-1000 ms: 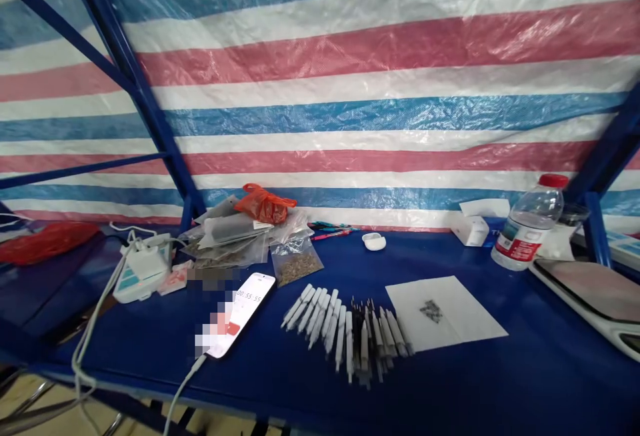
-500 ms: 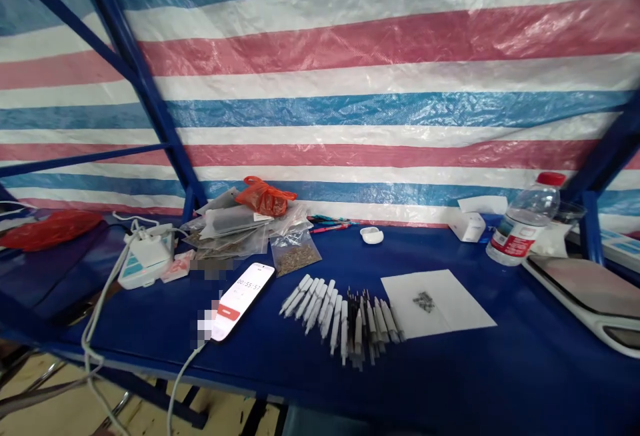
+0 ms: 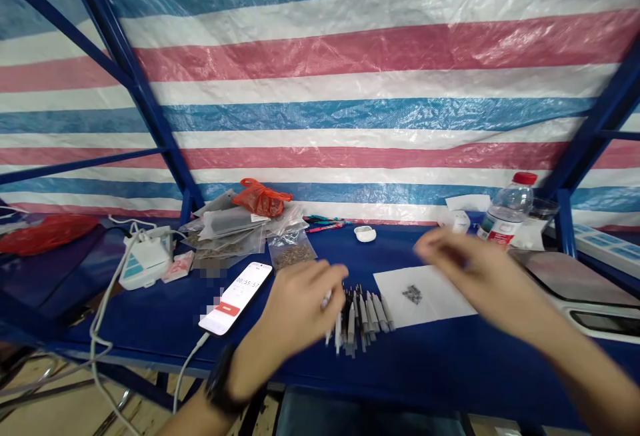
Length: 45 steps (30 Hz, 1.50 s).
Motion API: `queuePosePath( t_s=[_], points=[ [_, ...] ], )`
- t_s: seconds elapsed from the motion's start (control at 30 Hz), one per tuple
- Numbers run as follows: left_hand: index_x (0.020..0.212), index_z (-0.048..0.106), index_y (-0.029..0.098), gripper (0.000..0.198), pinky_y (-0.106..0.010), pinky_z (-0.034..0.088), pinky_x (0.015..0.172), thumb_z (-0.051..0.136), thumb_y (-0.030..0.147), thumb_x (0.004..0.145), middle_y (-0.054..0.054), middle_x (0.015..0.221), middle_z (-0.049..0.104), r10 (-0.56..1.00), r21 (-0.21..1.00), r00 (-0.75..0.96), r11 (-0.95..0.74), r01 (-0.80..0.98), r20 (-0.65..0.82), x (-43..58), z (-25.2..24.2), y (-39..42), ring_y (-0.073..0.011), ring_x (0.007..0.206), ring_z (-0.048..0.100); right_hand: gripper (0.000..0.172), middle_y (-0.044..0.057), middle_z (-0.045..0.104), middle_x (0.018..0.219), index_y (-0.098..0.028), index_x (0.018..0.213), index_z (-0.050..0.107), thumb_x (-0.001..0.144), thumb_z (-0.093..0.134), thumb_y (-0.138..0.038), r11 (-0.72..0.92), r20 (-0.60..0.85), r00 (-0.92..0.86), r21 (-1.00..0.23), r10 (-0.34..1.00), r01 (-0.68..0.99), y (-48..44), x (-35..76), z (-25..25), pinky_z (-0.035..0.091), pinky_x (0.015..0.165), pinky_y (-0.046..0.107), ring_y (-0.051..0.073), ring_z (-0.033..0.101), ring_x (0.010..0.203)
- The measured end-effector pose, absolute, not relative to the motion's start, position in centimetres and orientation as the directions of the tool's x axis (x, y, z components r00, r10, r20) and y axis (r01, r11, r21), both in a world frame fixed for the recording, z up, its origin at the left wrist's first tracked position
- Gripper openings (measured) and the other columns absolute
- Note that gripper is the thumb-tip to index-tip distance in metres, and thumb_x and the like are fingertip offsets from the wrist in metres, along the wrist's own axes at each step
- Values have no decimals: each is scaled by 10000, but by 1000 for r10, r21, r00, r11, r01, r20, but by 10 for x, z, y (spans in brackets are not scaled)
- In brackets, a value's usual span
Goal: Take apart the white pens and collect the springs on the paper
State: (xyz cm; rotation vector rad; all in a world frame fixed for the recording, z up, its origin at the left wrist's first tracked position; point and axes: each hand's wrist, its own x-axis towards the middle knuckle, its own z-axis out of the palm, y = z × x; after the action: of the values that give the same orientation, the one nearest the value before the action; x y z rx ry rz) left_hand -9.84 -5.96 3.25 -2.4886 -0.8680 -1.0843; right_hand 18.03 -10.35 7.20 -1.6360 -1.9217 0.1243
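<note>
left hand (image 3: pixel 297 313) partly over white tubes (image 3: pixel 373 313)

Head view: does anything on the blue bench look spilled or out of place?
A small heap of dark grains lies loose on the white paper sheet, unlike the brownish grains held in the clear plastic bag. The bits sit bunched together, so it looks set out rather than spilled.

left hand (image 3: pixel 295 319) at tubes (image 3: pixel 373 313), right hand (image 3: pixel 465 269) raised

A black wristwatch (image 3: pixel 219 383) with a wide strap circles the left wrist (image 3: pixel 242 371).
</note>
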Motion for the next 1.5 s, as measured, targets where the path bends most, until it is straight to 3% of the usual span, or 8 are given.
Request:
queuePosePath(
  t_s=[0.13, 0.3, 0.47, 0.67, 1.0, 1.13, 1.33, 1.5],
  points=[
    [911, 708, 205, 188, -282, 452, 632, 528, 151, 921, -49, 863, 747, 822, 38, 474, -510, 859, 316, -79, 39, 13, -210, 763, 704, 222, 85, 752, 881, -194, 922, 680, 991, 536, -349, 7, -102, -49, -377, 994, 926, -91, 157, 35, 444, 690, 324, 247, 692, 818],
    [925, 674, 194, 239, -329, 436, 715, 442, 212, 977, -96, 924, 763, 941, 27, 319, -323, 946, 111, -96, 39, 21, -278, 892, 718, 209, 144, 738, 987, -168, 973, 663, 1009, 470, -240, -111, -190, 61, -266, 980, 957, -92, 134, 14, 385, 690, 322, 303, 695, 938],
    [786, 620, 191, 220, -310, 359, 627, 487, 221, 958, -102, 869, 748, 940, 41, 337, -336, 941, -47, -115, 27, 13, -280, 866, 718, 153, 162, 735, 1026, -157, 918, 647, 967, 513, -211, -121, -240, 52, -283, 969, 952, -88, 124, 24, 372, 676, 314, 302, 687, 964],
    [767, 561, 205, 108, -307, 332, 597, 566, 200, 875, -92, 853, 721, 932, 68, 358, -354, 933, -55, -124, 19, 17, -272, 799, 695, 133, 134, 720, 915, -180, 791, 584, 903, 544, -240, -131, -276, 52, -277, 960, 952, -81, 120, 24, 362, 642, 315, 276, 672, 860],
    [614, 392, 223, 261, -311, 314, 592, 569, 178, 800, -32, 685, 631, 923, 142, 385, -379, 915, -16, -126, 29, 37, -205, 666, 596, 149, 35, 656, 746, -210, 745, 533, 752, 587, -349, -166, -205, 0, -795, 979, 584, -44, 170, 44, 390, 549, 277, 134, 512, 580],
    [626, 428, 217, 236, -309, 324, 599, 533, 213, 837, -10, 644, 592, 919, 180, 385, -394, 901, 88, -119, 46, 45, -189, 631, 565, 189, 54, 698, 762, -222, 744, 514, 670, 611, -365, -118, -165, -65, -884, 984, 451, -23, 193, 47, 450, 573, 294, 150, 571, 604],
    [893, 622, 199, 192, -291, 427, 691, 464, 301, 935, -14, 798, 656, 810, 254, 467, -564, 786, 355, -91, 50, 71, -178, 709, 610, 327, 66, 733, 836, -230, 874, 513, 679, 669, -441, -179, -208, -60, -933, 976, 312, -16, 230, 27, 537, 720, 374, 235, 705, 760],
    [1158, 622, 147, 298, -292, 483, 744, 376, 220, 1007, -96, 1035, 658, 752, 168, 489, -605, 778, 442, -58, 25, 85, -192, 814, 649, 166, -57, 394, 541, -253, 736, 404, 744, 473, -403, -156, -144, 64, -947, 988, 282, -21, 228, 5, 382, 542, 304, 137, 396, 497]
  ],
)
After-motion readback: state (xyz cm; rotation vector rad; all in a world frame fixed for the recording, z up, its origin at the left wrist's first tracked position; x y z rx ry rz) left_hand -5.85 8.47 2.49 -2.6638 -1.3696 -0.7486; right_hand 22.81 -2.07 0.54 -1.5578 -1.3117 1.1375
